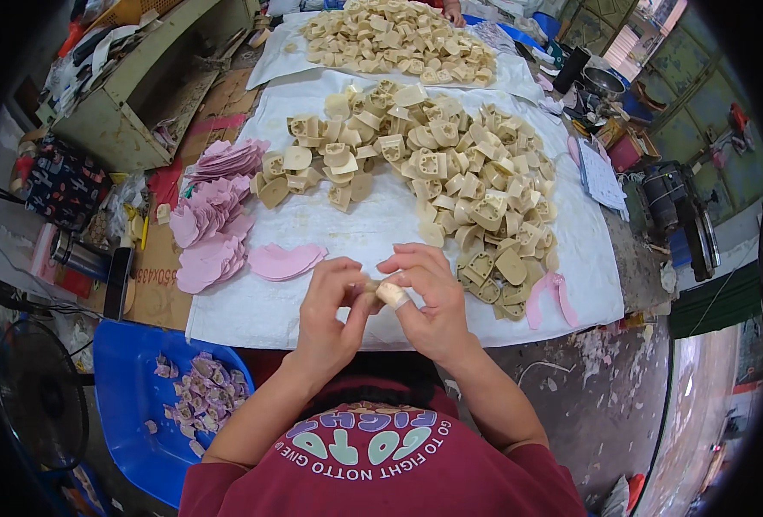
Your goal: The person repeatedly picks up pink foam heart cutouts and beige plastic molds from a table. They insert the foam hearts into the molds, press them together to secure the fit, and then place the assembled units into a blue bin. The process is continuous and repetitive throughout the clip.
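Covering much of the worktop [644, 267], one white sheet [313, 231], bearing one broad heap of beige moulded pieces [468, 164] that blocks the way to the far edge and extends toward the near right corner. Around it: one blue tub [119, 431], below the near left corner; pink cut-outs [214, 211], stacked along the left edge. At mid near edge: left hand [330, 310], pinching a small blurred piece [369, 286], and right hand [433, 310], fingertips close to the left's, grip impossible to tell.

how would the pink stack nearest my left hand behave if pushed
The pink stack may slide apart, since its layers look loose. Its pieces look thin, so probably light and bendy. Lying flat, it seems unlikely to roll.
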Available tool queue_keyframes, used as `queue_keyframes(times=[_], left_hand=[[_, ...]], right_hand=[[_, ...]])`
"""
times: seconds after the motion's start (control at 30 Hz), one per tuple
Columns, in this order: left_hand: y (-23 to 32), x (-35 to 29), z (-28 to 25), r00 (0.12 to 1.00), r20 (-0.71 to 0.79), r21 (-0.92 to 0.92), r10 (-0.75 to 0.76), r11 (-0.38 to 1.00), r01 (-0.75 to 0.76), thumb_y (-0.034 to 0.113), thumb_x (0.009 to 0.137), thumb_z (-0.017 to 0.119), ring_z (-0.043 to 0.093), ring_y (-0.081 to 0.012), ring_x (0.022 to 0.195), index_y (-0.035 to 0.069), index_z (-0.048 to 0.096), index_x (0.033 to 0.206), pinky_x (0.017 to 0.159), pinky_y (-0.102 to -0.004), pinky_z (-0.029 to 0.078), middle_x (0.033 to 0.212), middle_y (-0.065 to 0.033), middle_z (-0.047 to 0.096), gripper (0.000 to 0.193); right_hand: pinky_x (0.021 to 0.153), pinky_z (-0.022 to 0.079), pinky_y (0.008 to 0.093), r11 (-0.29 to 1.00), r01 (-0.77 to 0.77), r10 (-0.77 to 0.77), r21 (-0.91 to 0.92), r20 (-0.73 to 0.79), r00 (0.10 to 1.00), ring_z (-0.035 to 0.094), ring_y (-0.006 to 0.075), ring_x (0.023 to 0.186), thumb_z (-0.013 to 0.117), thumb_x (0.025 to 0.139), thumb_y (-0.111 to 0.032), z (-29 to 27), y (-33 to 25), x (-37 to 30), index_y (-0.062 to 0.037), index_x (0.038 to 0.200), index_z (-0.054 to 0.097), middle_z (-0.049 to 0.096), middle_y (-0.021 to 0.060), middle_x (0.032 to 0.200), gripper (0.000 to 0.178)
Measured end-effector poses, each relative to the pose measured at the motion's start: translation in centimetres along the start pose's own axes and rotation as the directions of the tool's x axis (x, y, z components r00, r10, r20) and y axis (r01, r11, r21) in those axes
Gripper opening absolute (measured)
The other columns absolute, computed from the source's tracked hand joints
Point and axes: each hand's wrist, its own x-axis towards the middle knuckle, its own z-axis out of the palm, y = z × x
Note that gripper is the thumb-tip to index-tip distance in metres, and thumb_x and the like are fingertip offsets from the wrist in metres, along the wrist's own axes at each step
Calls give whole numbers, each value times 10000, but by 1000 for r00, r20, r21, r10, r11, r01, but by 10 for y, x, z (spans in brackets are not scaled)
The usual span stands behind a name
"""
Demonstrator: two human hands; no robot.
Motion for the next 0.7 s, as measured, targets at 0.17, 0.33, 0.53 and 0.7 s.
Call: queue_keyframes(times=[0.17,0.33,0.53,0.7], left_hand=[[14,10,-10,789,305,-736,-534,393,551,167,987,501,668,-251,953,30,395,1364,787,-366,568,1192,-140,583,415],[12,11,-17,845,317,-802,-431,354,482,269,1006,467,609,-230,1048,107,184,1497,873,-396,523,1204,-88,569,590],[35,8,-18,886,361,-773,-289,438,458,296,1012,460,596,-171,948,178,91,1541,774,-316,498,1163,-55,563,656],[24,8,-13,908,248,-719,-338,564,406,347,1014,431,611,-143,933,178,160,1531,674,-295,519,1196,-70,558,608]], right_hand=[[966,402,428,961,125,-181,-245,-223,958,541,331,1129,673,764,-61,5,0,4,-65,958,693,639,109,1113,194],[963,431,360,988,17,-4,150,-88,996,535,282,1166,643,834,-72,23,-20,-7,-46,1078,689,583,152,1262,250],[616,483,212,665,-345,303,662,182,935,577,123,1017,533,913,-43,24,-15,2,-33,1277,584,379,144,1483,368],[592,502,201,572,-405,354,714,230,906,611,112,919,525,932,-59,28,-20,7,-47,1248,612,365,137,1491,329]])
